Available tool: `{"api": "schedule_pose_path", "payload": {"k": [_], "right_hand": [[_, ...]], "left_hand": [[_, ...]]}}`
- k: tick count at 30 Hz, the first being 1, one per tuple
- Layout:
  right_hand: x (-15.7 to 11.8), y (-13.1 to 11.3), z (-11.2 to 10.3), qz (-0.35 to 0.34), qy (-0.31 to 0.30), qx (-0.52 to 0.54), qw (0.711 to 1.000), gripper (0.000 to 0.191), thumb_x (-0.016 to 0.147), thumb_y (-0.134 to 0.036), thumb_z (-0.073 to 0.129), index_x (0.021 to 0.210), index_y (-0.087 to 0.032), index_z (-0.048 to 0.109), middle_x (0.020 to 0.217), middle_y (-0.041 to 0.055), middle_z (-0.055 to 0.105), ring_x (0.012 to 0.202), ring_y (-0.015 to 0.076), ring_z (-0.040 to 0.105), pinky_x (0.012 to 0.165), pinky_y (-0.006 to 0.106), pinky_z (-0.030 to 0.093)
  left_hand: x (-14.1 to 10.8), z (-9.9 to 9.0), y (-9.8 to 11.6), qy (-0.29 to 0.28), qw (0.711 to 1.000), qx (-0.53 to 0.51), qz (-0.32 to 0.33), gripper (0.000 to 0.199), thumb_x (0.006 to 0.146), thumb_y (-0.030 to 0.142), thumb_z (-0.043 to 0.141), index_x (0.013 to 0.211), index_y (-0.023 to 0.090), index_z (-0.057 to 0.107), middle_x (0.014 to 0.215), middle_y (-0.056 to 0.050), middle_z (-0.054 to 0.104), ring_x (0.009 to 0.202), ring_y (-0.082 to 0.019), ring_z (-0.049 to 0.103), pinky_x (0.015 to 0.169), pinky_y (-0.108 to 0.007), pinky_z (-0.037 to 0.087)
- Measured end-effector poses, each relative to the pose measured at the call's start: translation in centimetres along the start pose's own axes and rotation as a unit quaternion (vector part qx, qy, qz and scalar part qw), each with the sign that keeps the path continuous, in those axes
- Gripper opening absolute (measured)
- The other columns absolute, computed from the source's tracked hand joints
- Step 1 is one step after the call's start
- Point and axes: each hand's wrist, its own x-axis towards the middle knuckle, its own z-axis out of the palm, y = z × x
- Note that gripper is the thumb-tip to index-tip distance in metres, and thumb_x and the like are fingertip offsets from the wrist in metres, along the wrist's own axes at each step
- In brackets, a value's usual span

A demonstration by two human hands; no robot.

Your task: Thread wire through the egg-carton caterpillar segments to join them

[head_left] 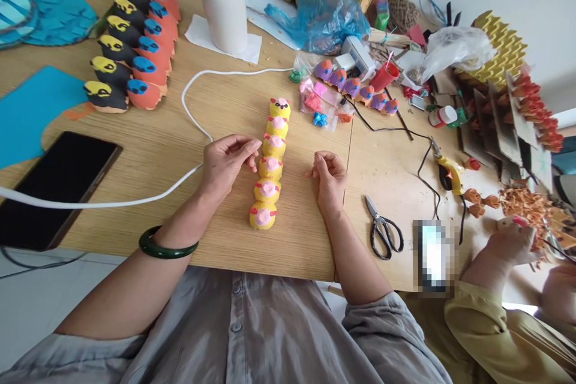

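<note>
yellow egg-carton caterpillar (270, 165): one strip, six cups, each bearing a pink cap; it lay on the wooden table (306, 240) between the two hands, and we noted dark face marks on its far cup.
left hand (230, 159): just beside the caterpillar's left flank, thumb and forefinger drawn narrow; we could not tell whether they held anything small.
dark green bangle (167, 251): worn on the left forearm.
right hand (330, 177): above the table, near the caterpillar but apart from it, fingers curled in with the thumb against them; we could not tell whether anything was pinched there.
black-handled scissors (377, 218): we found them to the right of the right forearm, blades pointing away.
black-and-yellow strip (112, 47): six cups, at far left.
orange-and-blue strip (155, 48): six cups, set alongside the black-and-yellow one.
purple-and-orange strip (353, 86): we listed six cups, beyond the right hand, beside small plastic packets (317, 96).
smartphone (67, 177): dark screen, left side, crossed by a white cable (112, 204).
white bottle (225, 15): upright on a paper sheet (254, 48).
co-worker's hand (515, 241): we saw it at far right, beside orange scraps (526, 204).
</note>
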Motion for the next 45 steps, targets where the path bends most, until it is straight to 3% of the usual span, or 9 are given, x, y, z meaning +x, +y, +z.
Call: {"api": "schedule_pose_path", "payload": {"k": [7,11,13,21,27,31,36,40,45], "right_hand": [[0.5,0.7,-0.1,-0.018,0.014,-0.035,0.999,0.044,0.086,-0.061,0.077,0.071,-0.022,0.064,0.065,-0.0055,0.055,0.052,0.0073,0.045,0.052,0.023,0.051],[1.1,0.8,-0.3,-0.018,0.052,-0.026,0.998,0.046,0.081,-0.064,0.081,0.071,-0.022,0.063,0.065,-0.0062,0.056,0.05,0.0067,0.043,0.05,0.023,0.051],[1.3,0.6,-0.3,-0.013,0.066,-0.024,0.997,0.047,0.079,-0.063,0.083,0.07,-0.022,0.062,0.066,-0.0063,0.057,0.05,0.0063,0.044,0.05,0.022,0.051],[1.4,0.6,-0.2,-0.024,0.081,-0.056,0.995,0.042,0.077,-0.059,0.087,0.072,-0.022,0.068,0.06,-0.0066,0.057,0.049,0.0075,0.049,0.052,0.023,0.054],[1.3,0.5,0.0,-0.029,0.075,-0.054,0.995,0.036,0.074,-0.053,0.091,0.08,-0.023,0.072,0.057,-0.0088,0.053,0.051,0.0082,0.048,0.055,0.023,0.055],[1.3,0.4,0.3,-0.01,0.069,-0.074,0.995,0.047,0.077,-0.065,0.083,0.068,-0.022,0.066,0.053,-0.0088,0.049,0.046,0.0074,0.042,0.049,0.024,0.051],[1.4,0.5,0.2,-0.025,0.058,-0.068,0.996,0.046,0.072,-0.065,0.087,0.076,-0.022,0.069,0.056,-0.0097,0.051,0.049,0.0075,0.045,0.052,0.023,0.051],[1.3,0.6,0.0,-0.013,0.037,-0.061,0.997,0.049,0.077,-0.068,0.082,0.069,-0.021,0.067,0.053,-0.0098,0.047,0.046,0.0073,0.042,0.05,0.024,0.048],[0.9,0.6,0.2,-0.021,0.015,-0.046,0.999,0.044,0.076,-0.063,0.085,0.072,-0.022,0.069,0.057,-0.0076,0.052,0.057,0.0099,0.054,0.057,0.024,0.051]], "left_hand": [[-0.4,0.6,-0.1,0.042,0.999,-0.018,0.016,0.016,0.085,0.036,0.081,0.078,0.023,0.077,0.069,0.0,0.064,0.052,-0.012,0.055,0.048,-0.026,0.05],[-0.1,1.0,0.4,-0.026,0.998,0.0,0.05,0.017,0.093,0.037,0.076,0.086,0.022,0.079,0.074,-0.001,0.067,0.054,-0.011,0.057,0.053,-0.026,0.052],[0.1,1.1,0.4,-0.046,0.998,-0.016,0.032,0.017,0.094,0.038,0.074,0.089,0.022,0.079,0.077,-0.001,0.068,0.054,-0.011,0.058,0.054,-0.025,0.052],[-0.3,0.3,0.1,-0.014,0.989,-0.104,-0.1,0.019,0.091,0.034,0.074,0.104,0.02,0.075,0.083,0.001,0.067,0.061,-0.01,0.061,0.057,-0.023,0.055],[0.2,0.0,0.2,-0.031,0.983,-0.101,-0.15,0.012,0.081,0.025,0.07,0.092,0.019,0.068,0.07,0.004,0.061,0.06,-0.01,0.058,0.062,-0.024,0.055],[0.8,0.0,0.0,-0.037,0.98,-0.111,-0.16,0.01,0.072,0.019,0.064,0.082,0.021,0.064,0.07,0.002,0.058,0.06,-0.01,0.054,0.059,-0.024,0.051],[1.1,0.2,0.1,-0.019,0.98,-0.13,-0.149,0.009,0.07,0.02,0.066,0.078,0.023,0.066,0.063,0.003,0.047,0.055,-0.01,0.044,0.045,-0.022,0.036],[1.0,0.7,0.7,-0.024,0.986,-0.111,-0.118,0.011,0.069,0.02,0.065,0.079,0.021,0.071,0.066,0.003,0.047,0.048,-0.007,0.033,0.04,-0.022,0.024],[0.8,1.8,2.0,-0.064,0.997,-0.027,-0.02,0.013,0.079,0.027,0.07,0.087,0.021,0.078,0.063,0.005,0.045,0.047,-0.007,0.029,0.043,-0.023,0.026]]}}
